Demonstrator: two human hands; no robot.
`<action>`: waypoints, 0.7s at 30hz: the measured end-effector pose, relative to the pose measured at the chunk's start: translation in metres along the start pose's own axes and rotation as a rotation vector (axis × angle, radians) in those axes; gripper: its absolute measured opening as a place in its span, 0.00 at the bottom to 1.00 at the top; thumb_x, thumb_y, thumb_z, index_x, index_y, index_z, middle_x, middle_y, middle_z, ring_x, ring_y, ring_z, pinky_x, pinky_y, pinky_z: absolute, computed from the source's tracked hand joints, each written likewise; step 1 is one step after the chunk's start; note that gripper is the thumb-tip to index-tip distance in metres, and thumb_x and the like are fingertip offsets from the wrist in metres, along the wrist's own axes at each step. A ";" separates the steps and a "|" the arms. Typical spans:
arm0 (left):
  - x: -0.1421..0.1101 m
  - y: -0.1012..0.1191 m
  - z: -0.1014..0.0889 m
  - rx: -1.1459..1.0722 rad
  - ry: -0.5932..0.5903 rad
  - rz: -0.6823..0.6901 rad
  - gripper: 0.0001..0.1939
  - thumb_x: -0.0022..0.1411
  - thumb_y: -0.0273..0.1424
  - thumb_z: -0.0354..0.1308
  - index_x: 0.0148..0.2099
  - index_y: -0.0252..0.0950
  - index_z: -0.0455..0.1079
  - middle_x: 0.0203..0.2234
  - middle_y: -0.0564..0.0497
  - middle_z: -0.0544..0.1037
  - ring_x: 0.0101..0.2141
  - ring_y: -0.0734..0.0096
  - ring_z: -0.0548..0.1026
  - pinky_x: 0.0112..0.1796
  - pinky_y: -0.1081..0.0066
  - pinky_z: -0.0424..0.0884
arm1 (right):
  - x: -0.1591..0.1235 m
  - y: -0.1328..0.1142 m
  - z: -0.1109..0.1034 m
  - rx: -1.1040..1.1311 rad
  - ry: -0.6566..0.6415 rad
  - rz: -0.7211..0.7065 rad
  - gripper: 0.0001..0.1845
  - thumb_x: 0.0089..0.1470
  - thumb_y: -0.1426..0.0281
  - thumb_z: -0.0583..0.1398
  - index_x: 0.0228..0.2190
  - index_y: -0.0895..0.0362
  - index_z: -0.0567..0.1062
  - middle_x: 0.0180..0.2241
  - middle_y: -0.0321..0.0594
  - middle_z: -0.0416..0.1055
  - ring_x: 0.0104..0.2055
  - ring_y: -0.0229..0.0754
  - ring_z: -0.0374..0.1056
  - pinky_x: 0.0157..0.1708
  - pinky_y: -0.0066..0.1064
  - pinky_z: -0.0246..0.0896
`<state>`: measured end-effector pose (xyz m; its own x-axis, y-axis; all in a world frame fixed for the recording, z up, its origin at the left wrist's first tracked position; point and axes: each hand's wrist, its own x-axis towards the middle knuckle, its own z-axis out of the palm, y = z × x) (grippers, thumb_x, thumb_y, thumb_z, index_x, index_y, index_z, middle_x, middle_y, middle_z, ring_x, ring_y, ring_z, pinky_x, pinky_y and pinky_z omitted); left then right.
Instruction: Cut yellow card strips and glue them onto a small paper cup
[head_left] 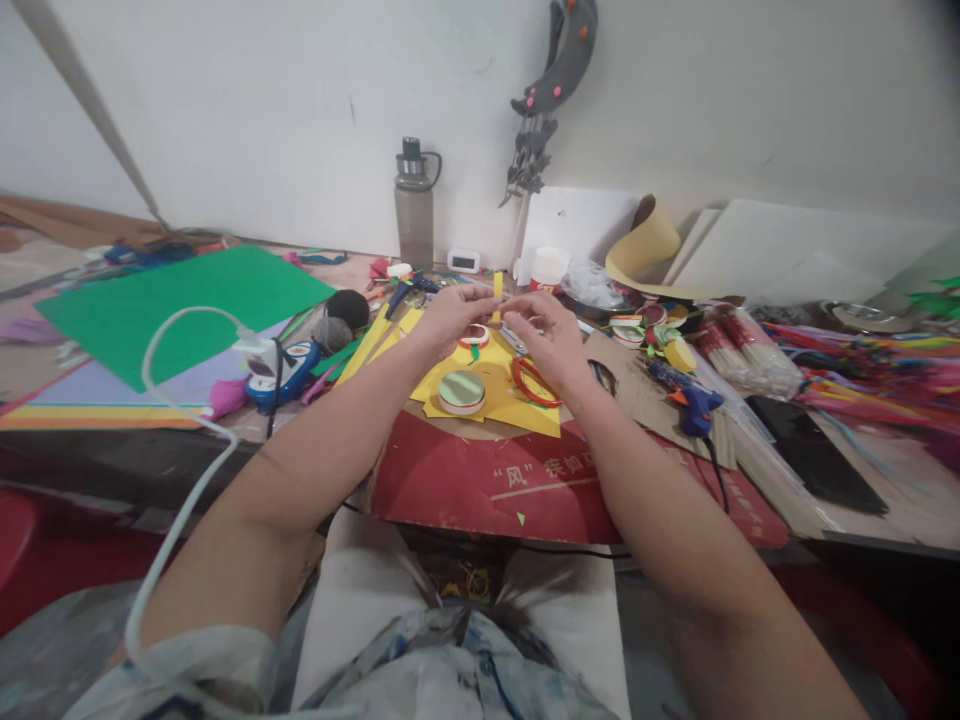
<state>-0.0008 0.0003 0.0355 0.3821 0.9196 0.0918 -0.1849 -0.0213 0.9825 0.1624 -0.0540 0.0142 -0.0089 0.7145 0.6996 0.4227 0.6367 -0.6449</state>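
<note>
My left hand (463,315) and my right hand (549,335) meet above the middle of the table. A narrow yellow strip (498,286) stands upright between their fingertips, and both hands pinch it. Just below lie yellow sheets (517,408). On these rests a round piece with a pale green top (461,388) and a white side. Another round piece with a red rim (475,336) sits behind it, partly covered by my left hand. Under my right hand show the red handles of a pair of scissors (534,385).
A red printed cardboard sheet (450,480) lies at the front edge. Blue glue gun (697,405) and black phone (814,452) are to the right. Left are a green sheet (187,300) and a blue power strip (285,378) with a white cable. A grey bottle (415,210) stands behind.
</note>
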 end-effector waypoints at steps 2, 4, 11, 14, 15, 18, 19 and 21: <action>0.000 -0.001 0.000 0.071 -0.019 0.042 0.05 0.61 0.25 0.67 0.33 0.31 0.74 0.25 0.53 0.78 0.22 0.83 0.70 0.25 0.78 0.63 | 0.002 0.000 -0.004 0.077 0.055 0.032 0.21 0.63 0.48 0.60 0.37 0.51 0.80 0.39 0.40 0.79 0.41 0.43 0.72 0.42 0.37 0.69; -0.001 -0.003 0.001 0.138 -0.043 0.068 0.04 0.60 0.26 0.67 0.34 0.31 0.76 0.28 0.51 0.80 0.24 0.82 0.71 0.27 0.77 0.64 | 0.005 0.004 -0.006 0.122 0.138 0.106 0.22 0.63 0.47 0.59 0.38 0.52 0.79 0.38 0.40 0.78 0.40 0.42 0.72 0.42 0.36 0.69; -0.009 -0.004 0.011 0.270 -0.134 0.080 0.01 0.59 0.24 0.66 0.33 0.31 0.78 0.25 0.52 0.80 0.23 0.82 0.70 0.27 0.77 0.65 | 0.007 0.016 -0.001 0.090 0.177 0.237 0.14 0.56 0.56 0.66 0.34 0.55 0.76 0.32 0.37 0.76 0.35 0.40 0.70 0.37 0.34 0.68; -0.014 0.000 0.014 0.299 -0.179 0.082 0.03 0.60 0.23 0.65 0.32 0.31 0.78 0.23 0.52 0.79 0.22 0.83 0.68 0.27 0.77 0.63 | 0.006 0.013 -0.002 0.093 0.227 0.256 0.09 0.56 0.63 0.65 0.30 0.55 0.76 0.27 0.34 0.72 0.31 0.38 0.67 0.36 0.33 0.66; -0.015 0.001 0.015 0.301 -0.181 0.077 0.04 0.60 0.23 0.65 0.32 0.31 0.77 0.22 0.53 0.78 0.21 0.83 0.68 0.26 0.77 0.63 | 0.006 0.013 -0.002 0.103 0.249 0.266 0.07 0.55 0.65 0.64 0.29 0.55 0.75 0.26 0.33 0.71 0.29 0.37 0.65 0.35 0.32 0.64; -0.018 0.004 0.017 0.318 -0.190 0.052 0.05 0.59 0.24 0.66 0.29 0.31 0.76 0.21 0.53 0.77 0.21 0.83 0.68 0.26 0.77 0.63 | 0.007 0.017 -0.003 0.118 0.298 0.285 0.07 0.54 0.66 0.64 0.28 0.55 0.74 0.23 0.31 0.68 0.27 0.35 0.61 0.32 0.31 0.61; -0.019 0.004 0.017 0.326 -0.197 0.046 0.06 0.59 0.24 0.66 0.29 0.31 0.76 0.21 0.53 0.77 0.21 0.82 0.68 0.26 0.77 0.63 | 0.007 0.020 -0.003 0.105 0.299 0.279 0.08 0.55 0.65 0.64 0.27 0.55 0.74 0.23 0.30 0.67 0.27 0.35 0.60 0.31 0.30 0.60; -0.020 0.005 0.017 0.341 -0.217 0.037 0.05 0.58 0.25 0.66 0.29 0.31 0.77 0.21 0.52 0.77 0.22 0.82 0.68 0.26 0.77 0.63 | 0.008 0.027 -0.005 0.047 0.237 0.228 0.10 0.58 0.63 0.62 0.28 0.55 0.73 0.24 0.31 0.67 0.27 0.36 0.60 0.31 0.30 0.59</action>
<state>0.0061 -0.0248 0.0416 0.5696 0.8124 0.1246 0.0952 -0.2157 0.9718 0.1780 -0.0324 0.0038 0.2948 0.7562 0.5842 0.3475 0.4847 -0.8027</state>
